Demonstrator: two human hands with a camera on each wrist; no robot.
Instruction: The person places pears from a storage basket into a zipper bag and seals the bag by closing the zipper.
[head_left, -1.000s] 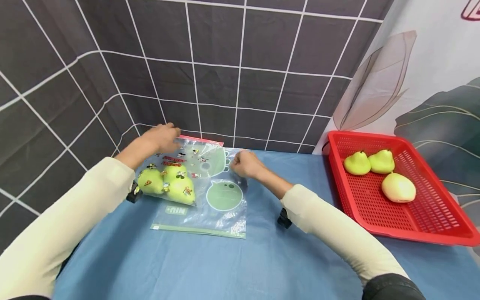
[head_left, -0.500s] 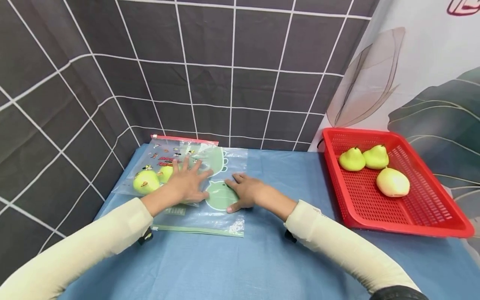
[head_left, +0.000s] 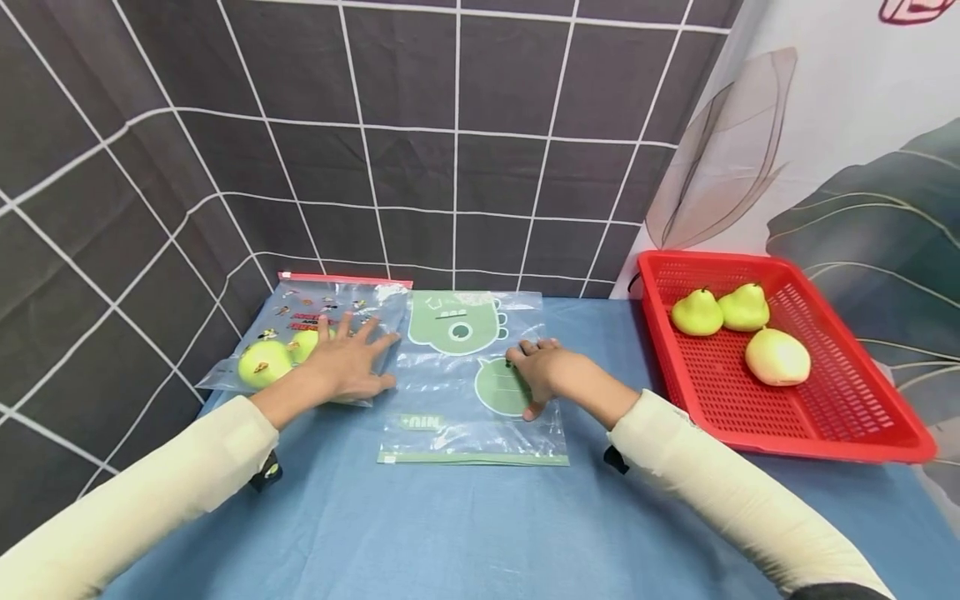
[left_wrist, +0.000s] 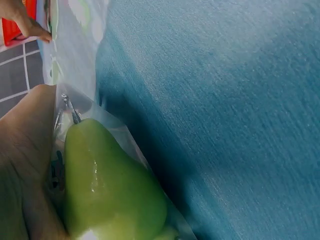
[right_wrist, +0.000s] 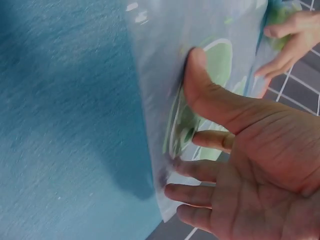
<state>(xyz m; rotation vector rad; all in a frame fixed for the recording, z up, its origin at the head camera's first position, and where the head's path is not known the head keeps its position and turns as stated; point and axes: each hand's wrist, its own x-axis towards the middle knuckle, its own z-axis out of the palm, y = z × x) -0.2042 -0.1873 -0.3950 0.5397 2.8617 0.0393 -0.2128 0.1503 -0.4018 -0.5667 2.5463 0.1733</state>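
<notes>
A clear zip bag with a red zip strip (head_left: 345, 277) and cartoon prints lies at the left with green pears (head_left: 266, 364) inside. My left hand (head_left: 347, 364) rests on it with fingers spread, hiding part of the fruit. Close up in the left wrist view, a pear (left_wrist: 110, 185) shows through the plastic beside that hand. To the right a flat clear zip bag (head_left: 442, 400) with green animal prints and a green zip strip lies on the cloth. My right hand (head_left: 553, 372) touches its right side, fingers extended, as the right wrist view also shows.
A red plastic basket (head_left: 795, 437) stands at the right, holding two green pears (head_left: 697, 313) and a paler yellow fruit (head_left: 777, 357). Blue cloth (head_left: 450, 533) covers the table. Dark tiled-pattern curtain (head_left: 405, 167) rises behind and to the left.
My hands have come down flat onto the bags with fingers spread. The flat green-printed bag has slid right, out from under the pear bag, which has shifted slightly left.
</notes>
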